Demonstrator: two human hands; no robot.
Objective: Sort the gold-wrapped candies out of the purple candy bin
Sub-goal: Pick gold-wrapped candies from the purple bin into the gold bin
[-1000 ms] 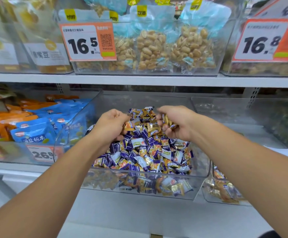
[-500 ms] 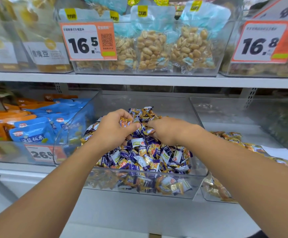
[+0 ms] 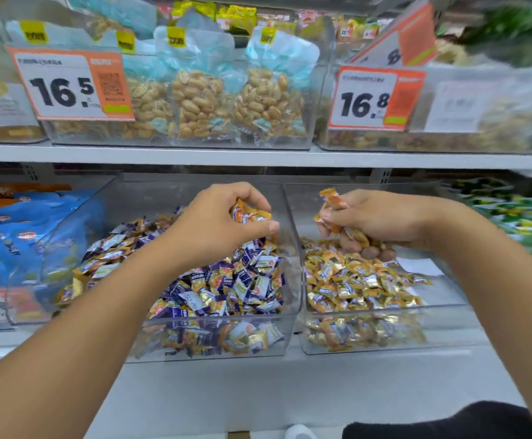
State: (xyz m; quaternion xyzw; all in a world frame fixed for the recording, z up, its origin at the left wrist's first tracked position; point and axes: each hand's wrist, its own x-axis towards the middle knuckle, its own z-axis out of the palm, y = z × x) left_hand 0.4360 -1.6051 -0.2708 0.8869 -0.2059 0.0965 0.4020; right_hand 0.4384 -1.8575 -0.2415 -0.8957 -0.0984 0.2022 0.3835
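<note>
Gold-wrapped candies [image 3: 249, 214] sit pinched in the left hand [image 3: 218, 223] above the purple candy bin [image 3: 214, 340], while the right hand [image 3: 374, 221] clutches more over the neighbouring clear bin of gold candies [image 3: 385, 331].

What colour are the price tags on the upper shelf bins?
White with orange borders and black numbers, as on the left tag; seen in the head view.

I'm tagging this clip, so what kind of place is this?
Most likely a shop's snack aisle: orange price tag on a shelf, bagged peanuts, and clear candy bins that both hands sort through.
</note>
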